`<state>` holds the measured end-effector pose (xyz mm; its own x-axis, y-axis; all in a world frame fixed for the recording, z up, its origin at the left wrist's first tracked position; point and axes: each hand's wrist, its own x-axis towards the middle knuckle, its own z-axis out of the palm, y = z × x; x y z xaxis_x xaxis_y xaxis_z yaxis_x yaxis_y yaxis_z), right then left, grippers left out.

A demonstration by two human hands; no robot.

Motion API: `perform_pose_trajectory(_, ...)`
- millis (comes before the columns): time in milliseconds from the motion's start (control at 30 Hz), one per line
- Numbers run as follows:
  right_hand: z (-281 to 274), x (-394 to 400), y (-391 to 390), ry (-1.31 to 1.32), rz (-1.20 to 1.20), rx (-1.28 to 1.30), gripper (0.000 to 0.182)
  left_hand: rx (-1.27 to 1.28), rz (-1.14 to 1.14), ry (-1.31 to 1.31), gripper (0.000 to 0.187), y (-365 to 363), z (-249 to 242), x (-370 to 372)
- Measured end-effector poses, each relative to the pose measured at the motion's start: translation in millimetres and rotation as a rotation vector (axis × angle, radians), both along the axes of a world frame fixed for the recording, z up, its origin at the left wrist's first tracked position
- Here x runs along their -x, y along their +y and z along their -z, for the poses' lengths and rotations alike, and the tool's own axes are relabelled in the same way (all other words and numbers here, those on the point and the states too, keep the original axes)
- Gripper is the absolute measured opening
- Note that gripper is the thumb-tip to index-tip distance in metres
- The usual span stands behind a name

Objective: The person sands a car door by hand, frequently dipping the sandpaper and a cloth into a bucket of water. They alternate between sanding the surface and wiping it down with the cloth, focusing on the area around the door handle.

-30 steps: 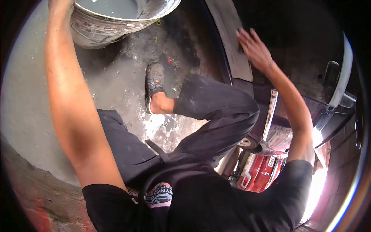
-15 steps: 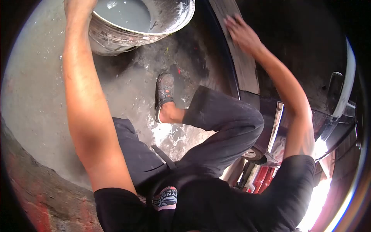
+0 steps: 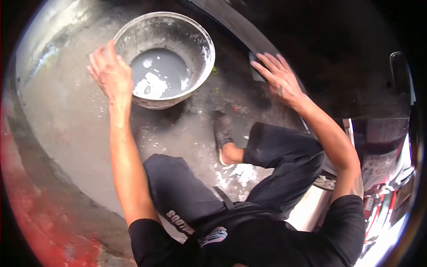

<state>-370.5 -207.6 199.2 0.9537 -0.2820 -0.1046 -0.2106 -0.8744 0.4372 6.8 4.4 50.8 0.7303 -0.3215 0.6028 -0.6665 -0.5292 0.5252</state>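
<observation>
Here, two bare forearms extend forward from black sleeves. Left hand: fingers bent at the left side of a bucket; whether this grip clasps the rim or only rests against it cannot be told. The bucket, seen into its open mouth, lies forward of the knees, over the wet grey floor; it contains cloudy grey liquid with bright white patches on the surface. Right hand: fingers nearly straight, the grip keeping a thin grey sheet beneath them, at the edge of a dark car panel. Between the two arms, a dark shoe stands on the floor, below dark trousers.
</observation>
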Motion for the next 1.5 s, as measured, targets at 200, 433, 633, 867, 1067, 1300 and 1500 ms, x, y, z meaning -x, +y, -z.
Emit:
perform_pose_trajectory(200,73.1,-142.0,45.6,-0.576,-0.113,-0.675,0.06,-0.747,0.651,0.05,0.046,-36.4,-14.2,-3.0)
perform_pose_trajectory(433,125.0,-169.0,71.5,-0.78,0.156,-0.804,0.049,-1.326,1.078,0.145,0.061,-119.7,189.2,-77.2)
perform_pose_trajectory(633,125.2,-167.4,71.8,-0.782,0.14,-0.86,0.051,-1.467,1.18,0.408,0.058,-103.5,229.9,-47.3)
perform_pose_trajectory(867,125.1,-166.3,74.0,-0.861,0.174,-0.837,0.052,-1.299,1.34,0.505,0.054,-143.5,194.8,-45.5)
perform_pose_trajectory(1067,121.1,-166.7,78.2,-0.786,0.243,-0.816,0.045,-0.631,0.967,0.913,0.018,-134.9,17.9,-49.3)
perform_pose_trajectory(1300,125.1,-167.7,79.2,-0.979,0.159,-0.74,0.043,0.796,0.76,1.152,0.04,-214.6,-110.3,-44.2)
perform_pose_trajectory(1500,131.9,-166.1,72.6,-0.838,0.2,-0.719,0.038,0.95,0.427,1.503,0.038,-321.5,-81.7,52.3)
